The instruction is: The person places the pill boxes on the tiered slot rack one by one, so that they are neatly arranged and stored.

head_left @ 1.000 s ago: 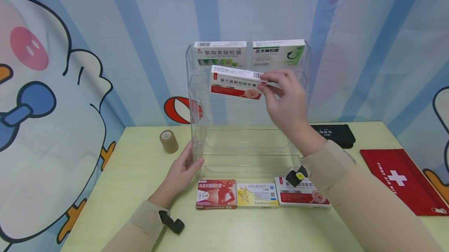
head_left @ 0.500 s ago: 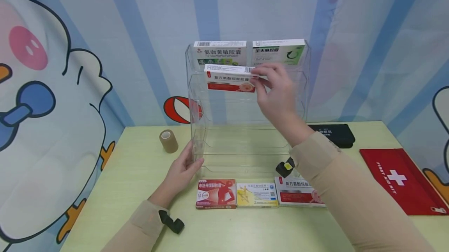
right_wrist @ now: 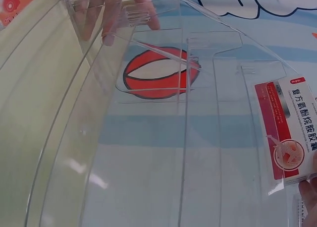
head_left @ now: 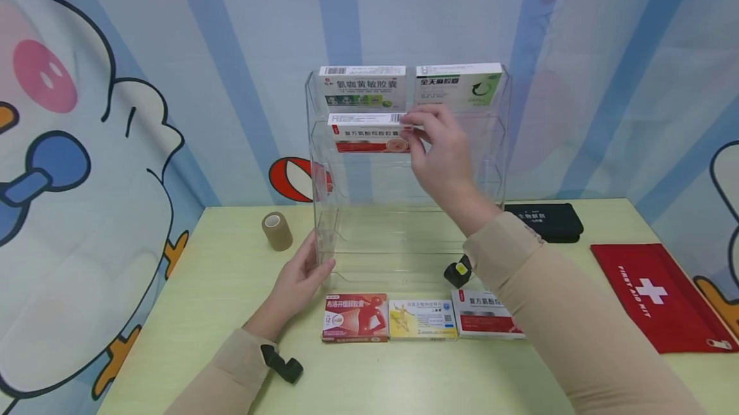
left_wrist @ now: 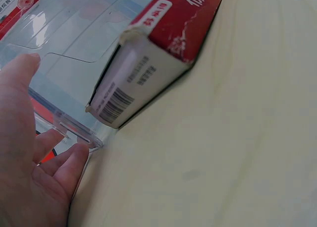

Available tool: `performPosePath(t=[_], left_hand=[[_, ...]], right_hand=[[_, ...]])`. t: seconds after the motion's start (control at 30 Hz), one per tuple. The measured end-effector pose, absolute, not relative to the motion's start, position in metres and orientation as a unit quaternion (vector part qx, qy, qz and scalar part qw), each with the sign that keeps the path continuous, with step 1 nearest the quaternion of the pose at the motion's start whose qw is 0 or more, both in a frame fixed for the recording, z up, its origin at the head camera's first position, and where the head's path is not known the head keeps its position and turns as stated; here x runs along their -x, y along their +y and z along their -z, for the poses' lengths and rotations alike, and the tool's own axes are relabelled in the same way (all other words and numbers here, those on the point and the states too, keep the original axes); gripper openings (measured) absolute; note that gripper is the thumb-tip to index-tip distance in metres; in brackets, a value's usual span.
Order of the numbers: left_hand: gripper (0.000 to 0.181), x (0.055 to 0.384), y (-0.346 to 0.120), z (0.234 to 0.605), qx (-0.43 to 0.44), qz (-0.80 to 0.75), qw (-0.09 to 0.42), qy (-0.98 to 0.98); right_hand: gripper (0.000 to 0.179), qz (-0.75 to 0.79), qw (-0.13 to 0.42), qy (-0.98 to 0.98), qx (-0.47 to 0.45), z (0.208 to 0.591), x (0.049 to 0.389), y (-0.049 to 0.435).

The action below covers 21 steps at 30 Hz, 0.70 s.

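Note:
My right hand pinches the right end of a white-and-red medicine box between thumb and fingers. The box is level, at the left part of the second tier of a clear plastic display rack. In the right wrist view, its lower edge sits behind the tier's clear front lip. With thumb in front and fingers behind, my left hand grips the rack's lower left side. Above, a white-and-green capsule box and another green-marked box stand on the top tier.
Before the rack lie a red box, a yellow-and-white box and a red-and-white box, partly behind my right sleeve. A brown tape roll stands left; a black case and red first-aid pouch lie right.
My right hand has carried the white-and-red box leftward, levelled it and lowered it at the second tier. My left hand has stayed on the rack.

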State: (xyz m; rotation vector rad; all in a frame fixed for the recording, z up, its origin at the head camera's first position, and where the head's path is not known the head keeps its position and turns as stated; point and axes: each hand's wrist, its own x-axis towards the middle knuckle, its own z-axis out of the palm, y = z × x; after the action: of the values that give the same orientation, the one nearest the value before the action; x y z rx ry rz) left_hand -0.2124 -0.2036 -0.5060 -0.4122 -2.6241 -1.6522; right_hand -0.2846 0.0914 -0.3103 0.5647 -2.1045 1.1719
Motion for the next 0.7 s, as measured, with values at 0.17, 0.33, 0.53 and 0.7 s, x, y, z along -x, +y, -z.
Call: performPosePath(t=[0.17, 0.33, 0.53, 0.7], left_hand=[[0.080, 0.214, -0.204, 0.507, 0.135, 0.529, 0.007, -0.838], [0.080, 0.214, -0.204, 0.508, 0.135, 0.532, 0.006, -0.836], [0.080, 0.214, -0.204, 0.507, 0.129, 0.532, 0.004, -0.837], [0.080, 0.213, -0.203, 0.506, 0.126, 0.530, 0.002, -0.839]], right_hand=[[0.023, -0.447, 0.308, -0.813, -0.211, 0.314, 0.287, 0.088], [0.022, -0.450, 0.300, -0.814, -0.209, 0.316, 0.287, 0.084], [0.021, -0.448, 0.310, -0.809, -0.219, 0.319, 0.288, 0.081], [0.022, -0.438, 0.311, -0.814, -0.221, 0.320, 0.287, 0.078]])
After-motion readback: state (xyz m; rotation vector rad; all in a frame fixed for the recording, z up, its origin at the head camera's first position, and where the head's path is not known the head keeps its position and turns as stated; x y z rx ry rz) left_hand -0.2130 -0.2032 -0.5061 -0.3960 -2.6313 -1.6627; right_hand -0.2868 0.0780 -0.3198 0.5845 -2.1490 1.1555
